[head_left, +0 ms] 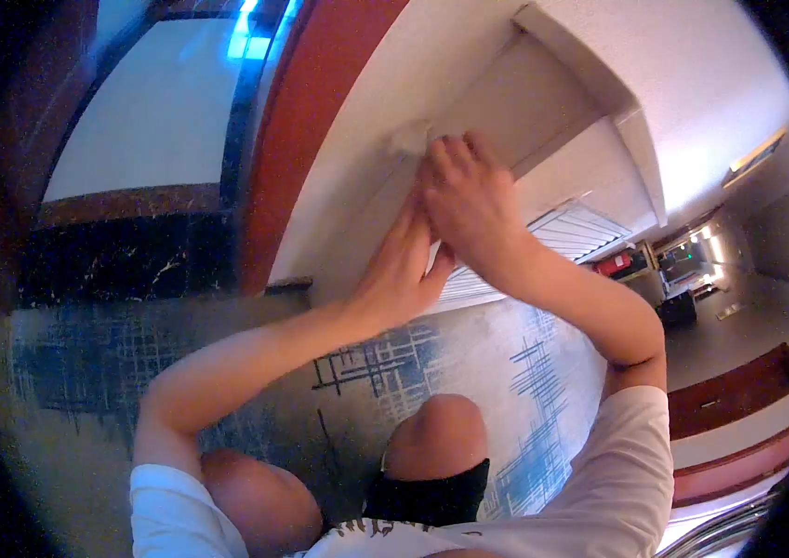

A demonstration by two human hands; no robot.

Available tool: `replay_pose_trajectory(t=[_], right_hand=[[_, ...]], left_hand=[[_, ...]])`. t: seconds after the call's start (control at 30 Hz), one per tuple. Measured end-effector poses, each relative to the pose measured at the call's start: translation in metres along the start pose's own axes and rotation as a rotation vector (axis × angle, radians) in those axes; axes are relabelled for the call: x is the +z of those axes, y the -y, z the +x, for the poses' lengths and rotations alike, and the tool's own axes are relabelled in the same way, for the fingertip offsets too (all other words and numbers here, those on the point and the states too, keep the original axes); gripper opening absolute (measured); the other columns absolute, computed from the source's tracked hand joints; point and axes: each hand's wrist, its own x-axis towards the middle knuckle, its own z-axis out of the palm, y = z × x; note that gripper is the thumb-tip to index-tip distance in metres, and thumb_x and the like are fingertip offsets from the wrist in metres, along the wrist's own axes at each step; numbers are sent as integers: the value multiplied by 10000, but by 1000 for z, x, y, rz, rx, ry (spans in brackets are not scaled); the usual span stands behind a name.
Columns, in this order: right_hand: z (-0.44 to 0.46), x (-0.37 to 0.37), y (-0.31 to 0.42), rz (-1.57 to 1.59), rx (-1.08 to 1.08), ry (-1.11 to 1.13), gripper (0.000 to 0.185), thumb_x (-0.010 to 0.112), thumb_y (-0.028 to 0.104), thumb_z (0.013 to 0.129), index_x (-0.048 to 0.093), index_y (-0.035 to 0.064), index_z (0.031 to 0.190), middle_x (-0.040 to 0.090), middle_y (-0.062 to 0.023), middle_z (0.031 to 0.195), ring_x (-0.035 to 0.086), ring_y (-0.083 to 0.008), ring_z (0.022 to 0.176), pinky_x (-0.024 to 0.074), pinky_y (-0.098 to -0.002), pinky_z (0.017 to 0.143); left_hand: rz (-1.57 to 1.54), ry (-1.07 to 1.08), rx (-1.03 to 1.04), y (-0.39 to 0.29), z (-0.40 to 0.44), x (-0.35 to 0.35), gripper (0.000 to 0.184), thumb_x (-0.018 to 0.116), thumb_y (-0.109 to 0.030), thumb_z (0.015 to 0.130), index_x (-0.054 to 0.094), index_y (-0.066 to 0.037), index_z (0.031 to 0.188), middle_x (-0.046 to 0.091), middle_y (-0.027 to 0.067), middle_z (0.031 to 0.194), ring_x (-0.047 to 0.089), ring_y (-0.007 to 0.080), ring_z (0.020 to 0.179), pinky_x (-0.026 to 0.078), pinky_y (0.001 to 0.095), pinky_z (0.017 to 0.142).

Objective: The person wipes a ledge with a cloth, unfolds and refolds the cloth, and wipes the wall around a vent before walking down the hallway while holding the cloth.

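head view. both bare hands are raised before a pale wall (338, 200), one overlapping the other. the left hand (404, 265) reaches up from the lower left, its thumb set apart from the palm and its fingers running upward until the right hand covers their tips. the right hand (469, 200) lies across them with its back toward the camera and its fingers bent. the state of either grip cannot be told, since the fingertips are blurred or covered; nothing held can be made out. the nearest thing is a small pale object (408, 139) at the wall, just beside the bent fingers of the right hand and on their left in the view; it is too blurred to identify, and contact with it cannot be confirmed. around the hands: a red vertical band (324, 102) borders the wall on the left, next to a white panel (152, 102) above a dark marbled base (134, 256); a slatted grille (576, 232) lies to the right, beyond the right forearm. below, two bare knees (436, 437) show above a patterned blue-and-grey carpet (538, 446). at the far right stands a brown door (738, 391).
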Motion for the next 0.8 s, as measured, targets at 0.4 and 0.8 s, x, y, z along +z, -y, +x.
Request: replay_pose_trajectory(t=[0.4, 0.8], right_hand=[[3, 18, -8, -148, 110, -168, 312, 651, 243, 800, 756, 14, 984, 638, -156, 1166, 565, -341, 1215, 503, -413, 1002], [-39, 246, 325, 289, -247, 506, 297, 606, 306, 875, 805, 157, 1037, 660, -153, 1162, 555, -364, 1184, 362, -528, 1077]], left_hand=[[151, -1, 82, 8, 34, 2, 543, 596, -131, 909, 460, 26, 1411, 458, 278, 1463, 409, 447, 1370, 311, 498, 1178], [7, 571, -543, 225, -263, 18, 532, 547, -179, 960, 436, 1, 1448, 507, 300, 1420, 468, 452, 1341, 390, 465, 1121]])
